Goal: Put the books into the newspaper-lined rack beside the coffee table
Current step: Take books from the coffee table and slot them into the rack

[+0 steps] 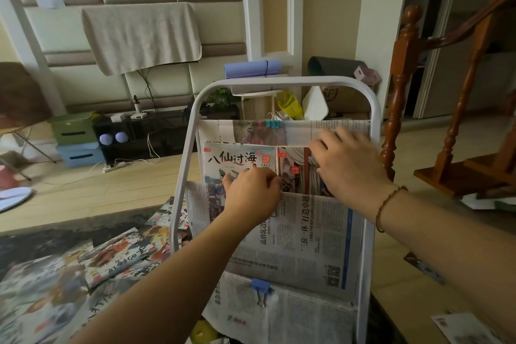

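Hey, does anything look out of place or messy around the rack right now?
Yes. Several books lie scattered and overlapping at odd angles on the coffee table left of the rack, not yet shelved. Two books in the rack's upper pocket stand upright.

One white metal rack (186, 159) stands here, lined with sheets of newspaper (304, 234) across what look like three tiers. Two books stand in its upper pocket: one with a blue-and-white cover (237, 160), one with a reddish cover (296, 169). Two binder clips pin the paper, a teal one (272, 124) on the top bar and a blue one (261, 287) lower down. Two hands reach in, the left hand (251, 194) and the right hand (349, 165), the right wrist wearing one beaded bracelet (386, 208). On the dark desk (50, 234) lie at least four more books (117, 257), overlapping so the exact count is unclear. Two purple balls (114, 138) sit in the far cabinet, beside two stacked storage boxes, one green (73, 129) and one blue (79, 154).
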The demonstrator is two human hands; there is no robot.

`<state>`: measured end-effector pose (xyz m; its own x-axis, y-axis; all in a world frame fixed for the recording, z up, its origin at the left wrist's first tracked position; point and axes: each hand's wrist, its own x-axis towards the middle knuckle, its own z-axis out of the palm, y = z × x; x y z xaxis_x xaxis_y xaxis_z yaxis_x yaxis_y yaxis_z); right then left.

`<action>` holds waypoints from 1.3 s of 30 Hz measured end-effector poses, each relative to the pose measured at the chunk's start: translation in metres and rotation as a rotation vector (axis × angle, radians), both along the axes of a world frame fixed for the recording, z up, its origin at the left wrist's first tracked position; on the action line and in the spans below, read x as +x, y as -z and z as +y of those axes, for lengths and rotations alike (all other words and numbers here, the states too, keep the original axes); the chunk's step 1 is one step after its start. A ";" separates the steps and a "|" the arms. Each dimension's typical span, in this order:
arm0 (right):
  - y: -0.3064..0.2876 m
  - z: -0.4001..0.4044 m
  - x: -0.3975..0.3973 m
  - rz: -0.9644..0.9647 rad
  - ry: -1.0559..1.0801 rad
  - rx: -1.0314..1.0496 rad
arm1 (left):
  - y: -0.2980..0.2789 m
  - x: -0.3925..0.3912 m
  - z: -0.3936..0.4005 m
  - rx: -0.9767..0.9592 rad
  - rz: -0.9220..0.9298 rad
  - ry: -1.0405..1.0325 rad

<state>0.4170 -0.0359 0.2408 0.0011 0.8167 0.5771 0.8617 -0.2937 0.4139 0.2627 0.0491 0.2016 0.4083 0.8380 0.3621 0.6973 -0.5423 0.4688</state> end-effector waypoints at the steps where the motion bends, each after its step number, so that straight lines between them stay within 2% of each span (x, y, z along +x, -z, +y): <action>1: 0.000 0.000 0.000 0.000 0.001 -0.003 | 0.001 0.000 0.000 -0.003 -0.002 0.001; 12: 0.001 -0.004 -0.022 0.038 -0.007 0.026 | 0.008 -0.029 -0.003 0.024 -0.057 0.121; 16: 0.006 0.006 -0.067 0.089 -0.335 0.189 | 0.011 -0.073 -0.005 0.104 -0.127 0.154; 19: 0.017 0.025 -0.118 0.152 -0.580 0.208 | 0.013 -0.124 -0.005 0.164 -0.130 0.102; 24: 0.063 0.052 -0.232 0.309 -0.785 0.045 | 0.041 -0.253 -0.012 0.133 -0.082 -0.130; 29: 0.114 0.062 -0.350 0.401 -0.926 -0.217 | 0.090 -0.405 -0.033 -0.033 0.019 -0.432; 34: 0.152 0.061 -0.450 0.415 -1.020 -0.480 | 0.141 -0.529 -0.058 -0.244 0.135 -0.711; 39: 0.180 0.064 -0.506 0.388 -0.989 -0.702 | 0.176 -0.582 -0.072 -0.414 0.311 -0.720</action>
<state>-0.0887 0.0285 0.0608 -0.7096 0.6942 0.1207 0.6856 0.7198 -0.1088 -0.3191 -0.0229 0.0261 -0.2393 0.9687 -0.0667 0.9325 0.2484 0.2622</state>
